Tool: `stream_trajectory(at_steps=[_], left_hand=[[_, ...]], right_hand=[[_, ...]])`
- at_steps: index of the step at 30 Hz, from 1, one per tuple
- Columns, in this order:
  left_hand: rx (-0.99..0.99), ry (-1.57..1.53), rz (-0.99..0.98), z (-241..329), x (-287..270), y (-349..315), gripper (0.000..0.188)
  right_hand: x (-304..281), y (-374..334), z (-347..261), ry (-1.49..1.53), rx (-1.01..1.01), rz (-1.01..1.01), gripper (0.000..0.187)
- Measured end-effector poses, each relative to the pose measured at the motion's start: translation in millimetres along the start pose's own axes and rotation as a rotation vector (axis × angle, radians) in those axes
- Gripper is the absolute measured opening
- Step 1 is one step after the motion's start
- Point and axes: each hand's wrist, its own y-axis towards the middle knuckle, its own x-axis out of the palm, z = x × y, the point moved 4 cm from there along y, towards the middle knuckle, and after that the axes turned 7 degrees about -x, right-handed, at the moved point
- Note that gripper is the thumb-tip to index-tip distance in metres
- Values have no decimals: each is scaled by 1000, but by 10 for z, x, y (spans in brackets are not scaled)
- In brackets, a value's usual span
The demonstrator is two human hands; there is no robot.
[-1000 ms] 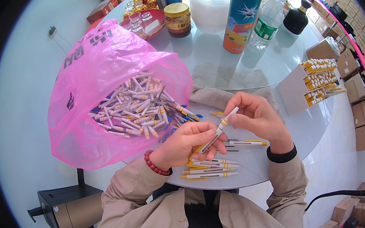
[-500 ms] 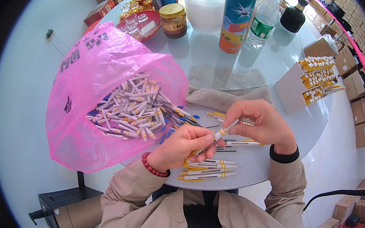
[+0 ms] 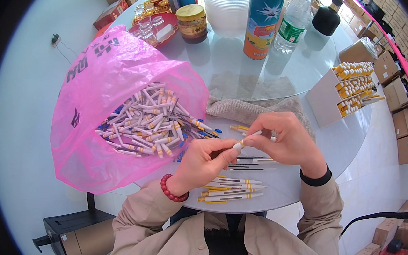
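Between my two hands, above the near part of the table, is a white pen (image 3: 240, 144) with yellow rings. My left hand (image 3: 203, 160) closes its fingers on the pen's lower part, most of which is hidden. At the other end, the thumb and forefinger of my right hand (image 3: 284, 138) pinch the white tip. Below lie several white-and-yellow pens (image 3: 232, 194) side by side, with thin dark refills (image 3: 246, 168) just beyond them. To the left, a pink plastic bag (image 3: 95, 93) lies open around a heap of white pen barrels (image 3: 148, 122).
A beige cloth (image 3: 259, 109) lies beyond my hands. At the right stands a white box (image 3: 324, 99) of yellow-and-white pens. Along the back are a jar (image 3: 192, 24), stacked clear tubs (image 3: 226, 10), a tall spray can (image 3: 263, 26), a water bottle (image 3: 292, 26) and a dark bottle (image 3: 327, 18).
Both hands have shifted slightly left with the pen. My left hand has turned, so its back now hides the pen's lower part that showed before.
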Motion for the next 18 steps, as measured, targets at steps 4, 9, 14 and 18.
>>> stream_trajectory(at_steps=[4, 9, 14, 18], left_hand=[[211, 241, 147, 40, -12, -1, 18], [544, 627, 330, 153, -3, -20, 25], [639, 709, 407, 199, -15, -25, 24], [579, 695, 422, 184, -37, -22, 25]], right_hand=[[22, 14, -2, -105, -86, 17, 23], [77, 16, 41, -176, 32, -94, 30], [123, 18, 54, -24, 180, -86, 25], [93, 31, -26, -57, -15, 82, 13]])
